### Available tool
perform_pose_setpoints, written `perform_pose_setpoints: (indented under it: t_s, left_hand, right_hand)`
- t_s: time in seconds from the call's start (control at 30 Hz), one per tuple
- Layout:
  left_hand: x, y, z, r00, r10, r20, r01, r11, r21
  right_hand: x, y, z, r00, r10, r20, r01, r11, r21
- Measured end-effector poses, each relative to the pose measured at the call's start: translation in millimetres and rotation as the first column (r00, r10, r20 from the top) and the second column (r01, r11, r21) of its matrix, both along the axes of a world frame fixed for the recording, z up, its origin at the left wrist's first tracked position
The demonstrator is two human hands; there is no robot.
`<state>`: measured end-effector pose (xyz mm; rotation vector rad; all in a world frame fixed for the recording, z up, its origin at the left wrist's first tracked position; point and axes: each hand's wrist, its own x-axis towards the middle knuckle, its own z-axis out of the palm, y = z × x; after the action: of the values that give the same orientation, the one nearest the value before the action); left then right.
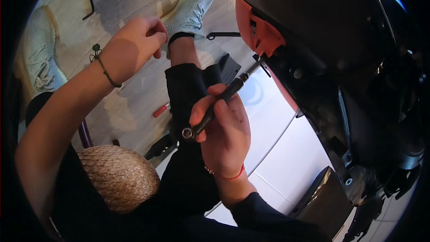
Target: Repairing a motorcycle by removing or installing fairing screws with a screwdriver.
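My right hand (226,130) grips a black-handled driver (219,103) with a slim metal shaft. A round metal socket shows at the handle's near end. The shaft points up and right, its tip close to the orange-red panel (268,36) of a red and black machine that looks like a motorbike; I cannot tell whether they touch. My left hand (143,40) hangs over the floor in front of a pale grey shoe (190,11), fingers curled in and thumb against them. Whatever is inside that curl, if anything, is hidden.
Black machine body (322,31) fills the right side. On the floor lie a dark ring-ended wrench (224,34), a red-handled tool (160,110) and a bent black rod (91,0). A woven round seat (118,177) is beneath me; a glossy black panel (324,201) stands lower right.
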<state>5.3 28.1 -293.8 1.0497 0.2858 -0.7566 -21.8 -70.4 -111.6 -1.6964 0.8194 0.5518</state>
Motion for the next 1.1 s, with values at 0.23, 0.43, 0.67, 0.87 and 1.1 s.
perform_pose_setpoints:
  t_s: [0.23, 0.43, 0.67, 0.87, 1.1]
  left_hand:
    - [-8.1, 7.3, -14.2, 0.989, -0.123, 0.078, 0.110, 0.982, 0.152]
    - [-9.1, 5.9, -9.8, 0.990, -0.046, -0.136, 0.020, 0.983, -0.184]
    - [-7.3, 9.2, -10.7, 0.992, -0.077, -0.098, 0.062, 0.987, -0.148]
    - [-14.7, 6.4, -17.7, 0.995, -0.007, -0.103, -0.013, 0.980, -0.196]
    - [-4.7, 12.1, 0.7, 0.974, -0.031, -0.222, -0.021, 0.974, -0.228]
  right_hand:
    - [3.1, -6.2, 0.8, 0.989, -0.027, 0.147, 0.024, 0.999, 0.024]
    - [3.2, -8.2, -1.7, 0.985, -0.043, 0.166, 0.057, 0.995, -0.078]
    - [-5.6, -4.1, -1.0, 0.986, -0.012, 0.166, 0.026, 0.997, -0.079]
    - [-10.3, -3.4, -3.4, 0.992, -0.017, 0.129, 0.020, 1.000, -0.018]
    - [-9.7, -3.1, -4.0, 0.983, -0.029, 0.181, 0.036, 0.999, -0.036]
